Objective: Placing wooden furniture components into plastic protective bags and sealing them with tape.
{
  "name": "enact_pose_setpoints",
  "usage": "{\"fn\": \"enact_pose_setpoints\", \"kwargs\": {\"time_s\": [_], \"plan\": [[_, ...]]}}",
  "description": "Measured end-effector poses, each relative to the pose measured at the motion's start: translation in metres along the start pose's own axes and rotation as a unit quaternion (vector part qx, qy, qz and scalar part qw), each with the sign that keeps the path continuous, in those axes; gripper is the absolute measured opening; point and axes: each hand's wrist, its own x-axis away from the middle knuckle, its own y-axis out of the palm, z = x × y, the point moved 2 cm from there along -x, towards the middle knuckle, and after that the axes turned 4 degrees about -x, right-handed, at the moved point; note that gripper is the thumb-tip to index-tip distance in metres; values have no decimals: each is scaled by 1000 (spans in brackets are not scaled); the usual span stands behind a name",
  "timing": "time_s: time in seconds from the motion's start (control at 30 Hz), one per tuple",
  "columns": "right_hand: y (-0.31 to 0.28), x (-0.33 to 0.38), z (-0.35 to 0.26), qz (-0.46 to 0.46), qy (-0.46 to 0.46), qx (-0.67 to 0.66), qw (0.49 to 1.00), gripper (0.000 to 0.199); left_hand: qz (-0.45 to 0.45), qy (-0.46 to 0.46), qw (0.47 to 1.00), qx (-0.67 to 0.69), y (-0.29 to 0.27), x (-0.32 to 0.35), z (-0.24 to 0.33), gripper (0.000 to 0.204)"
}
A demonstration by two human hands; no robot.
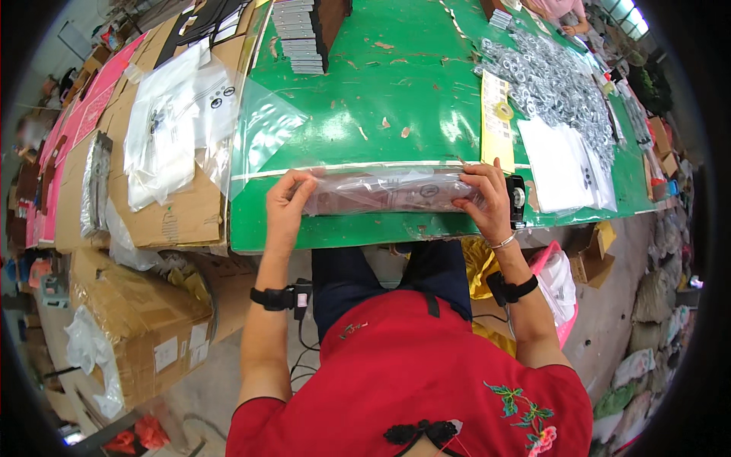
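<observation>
A long clear plastic bag (392, 192) with flat dark pieces inside lies across the near edge of the green counter (396, 99), directly in front of the person. The left hand (285, 202) grips the left end of the bag, the fingers curled around it. The right hand (487, 194) holds the right end in the same way, fingers closed over the top of the plastic. The bag looks already filled, and both hands seem to press or fold its ends, so I judge the filling is done and the closing or flattening of the bag is not finished; if the mouth is sealed, I cannot tell.

Just right of the right hand a small black tape dispenser (516, 199) stands at the counter edge. Behind it lies a stack of flat white bags (560, 164), a yellow card (495, 122) with a roll of tape on it, and farther back a big heap of small silvery packets (556, 80). On the left, empty clear bags (171, 122) rest on cardboard boxes (137, 320). At the far side of the counter there is a stack of grey flat pieces (297, 34). Another person's hand shows at the far right corner.
</observation>
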Motion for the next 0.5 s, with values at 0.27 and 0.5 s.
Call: {"fn": "enact_pose_setpoints", "kwargs": {"time_s": [0.27,0.5], "plan": [[-11,-18,-25,-108,48,127,985,42,238,130,962,21,38,2,-16,17],[39,-48,-51,-138,-24,-46,989,33,271,139,952,-14,42,3,-19,20]]}}
